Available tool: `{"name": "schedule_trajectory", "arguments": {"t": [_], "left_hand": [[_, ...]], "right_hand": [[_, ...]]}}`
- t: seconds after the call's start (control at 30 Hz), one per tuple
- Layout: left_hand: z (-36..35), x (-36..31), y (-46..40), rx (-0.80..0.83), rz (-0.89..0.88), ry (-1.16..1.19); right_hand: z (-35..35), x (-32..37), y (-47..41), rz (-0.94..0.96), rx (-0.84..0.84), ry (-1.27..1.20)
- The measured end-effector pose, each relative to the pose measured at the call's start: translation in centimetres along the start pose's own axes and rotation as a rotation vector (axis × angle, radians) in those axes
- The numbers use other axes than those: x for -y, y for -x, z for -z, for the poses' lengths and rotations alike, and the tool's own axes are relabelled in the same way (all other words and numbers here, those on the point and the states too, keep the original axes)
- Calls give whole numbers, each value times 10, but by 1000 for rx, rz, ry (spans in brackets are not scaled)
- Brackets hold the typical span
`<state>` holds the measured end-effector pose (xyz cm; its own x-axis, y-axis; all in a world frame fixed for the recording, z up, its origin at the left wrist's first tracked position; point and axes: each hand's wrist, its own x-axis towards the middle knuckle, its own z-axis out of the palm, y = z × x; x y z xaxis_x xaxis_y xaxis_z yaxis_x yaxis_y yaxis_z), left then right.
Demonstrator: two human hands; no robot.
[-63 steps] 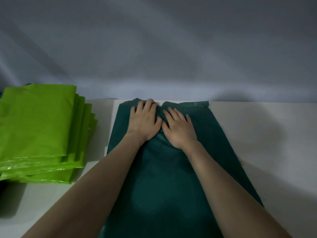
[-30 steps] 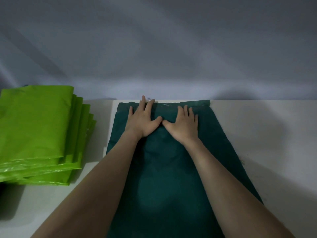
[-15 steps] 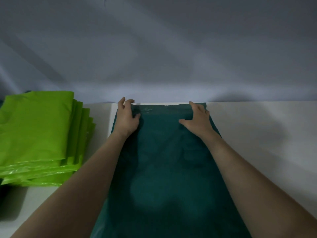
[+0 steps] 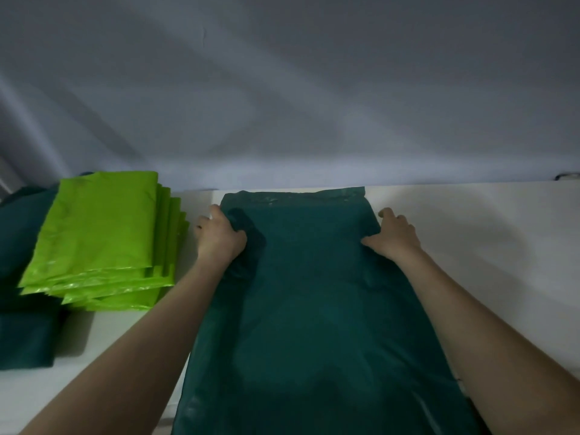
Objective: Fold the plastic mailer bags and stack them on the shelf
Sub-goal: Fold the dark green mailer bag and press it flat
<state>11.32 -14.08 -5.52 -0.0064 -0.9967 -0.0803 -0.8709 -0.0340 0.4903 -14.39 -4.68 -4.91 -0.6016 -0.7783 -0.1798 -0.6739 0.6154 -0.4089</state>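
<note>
1. Along the far edge of the white tabletop (image 4: 470, 246) a dark green mailer bag (image 4: 314, 293) lies flat, its long axis running from that far edge back toward the person and off the bottom of the view.
2. At the bag's far end the left hand (image 4: 219, 237) grips the left side edge, fingers curled round it and thumb on top. The right hand (image 4: 394, 235) pinches the right side edge, thumb on the upper face and fingers curled at the rim.
3. What the coming move turns on: the two hands sit at opposite sides of the far end, level with each other and equally near it, with the whole length of the bag lying between them and the person. Drawing that end toward the person would, I judge, fold the bag across its long axis.
4. Compared with two seconds ago, the hands have parted. Then they lay flat side by side at the middle of the far end, pressing the plastic; now each has gone out to its own side edge and taken hold.
5. Toward the left edge of the tabletop sits a stack of folded bright green mailer bags (image 4: 100, 233), with more dark green bags (image 4: 25, 334) beside and under it.
</note>
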Motion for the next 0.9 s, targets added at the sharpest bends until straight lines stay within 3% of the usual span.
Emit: {"name": "schedule_trajectory", "arguments": {"t": [0.2, 0.33, 0.47, 0.6, 0.7, 0.9], "left_hand": [[6, 5, 15, 43, 45, -100], [12, 6, 18, 90, 77, 82], [12, 9, 20, 7, 118, 245], [17, 10, 25, -118, 45, 198], [20, 10, 22, -141, 53, 199], [23, 1, 12, -86, 68, 489]], "right_hand": [[5, -15, 13, -119, 52, -142], [3, -20, 17, -106, 62, -262], [3, -22, 20, -77, -53, -297], [8, -25, 22, -59, -182, -247], [11, -23, 23, -76, -166, -345], [14, -16, 20, -140, -112, -598]]}}
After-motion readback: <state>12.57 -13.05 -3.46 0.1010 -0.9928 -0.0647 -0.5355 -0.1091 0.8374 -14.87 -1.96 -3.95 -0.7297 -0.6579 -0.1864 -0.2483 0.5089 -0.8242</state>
